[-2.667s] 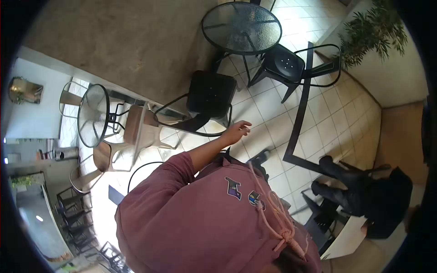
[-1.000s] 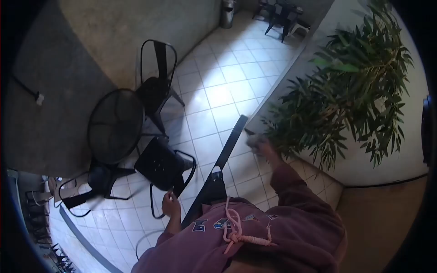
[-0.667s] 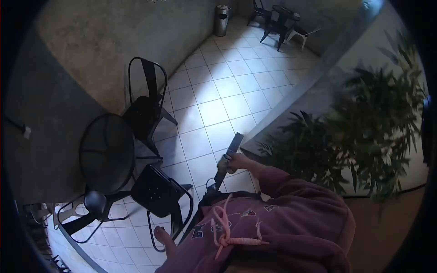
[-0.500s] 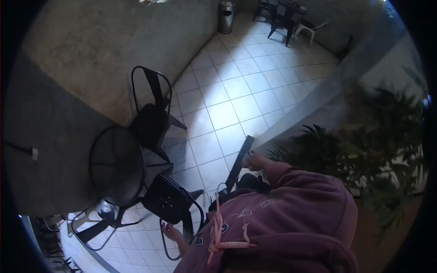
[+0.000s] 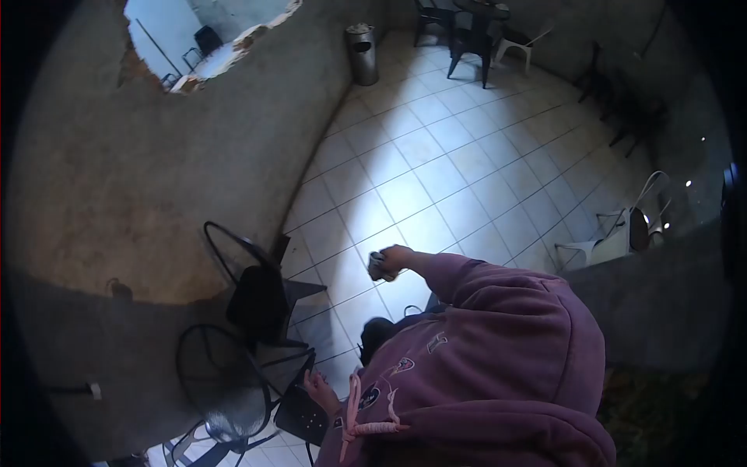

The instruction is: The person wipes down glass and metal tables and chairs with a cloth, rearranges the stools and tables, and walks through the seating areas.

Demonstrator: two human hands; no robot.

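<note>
My right hand (image 5: 395, 261) is closed around a small, crumpled, cloth-like grey and whitish thing (image 5: 377, 267). It is held out over the floor tiles, touching nothing else. My left hand (image 5: 320, 389) is low on the left, fingers apart and holding nothing I can see. It is close to the black metal chair (image 5: 302, 416) with holes in it; I cannot tell whether it touches the chair. Just beyond stands a round dark table (image 5: 180, 373) with a glass-like top.
Another black chair (image 5: 261, 300) stands by the left wall (image 5: 194, 179), which has a broken hole. A metal bin (image 5: 362, 58) stands at the far corner. White chairs (image 5: 622, 233) are at the right, and dark chairs (image 5: 471, 50) surround a far table. Pale tiles (image 5: 467, 179) cover the floor.
My view has shifted forward, past the plants and ledge at the right. My right hand has come away from the dark ledge end and now hangs over the tiles.
</note>
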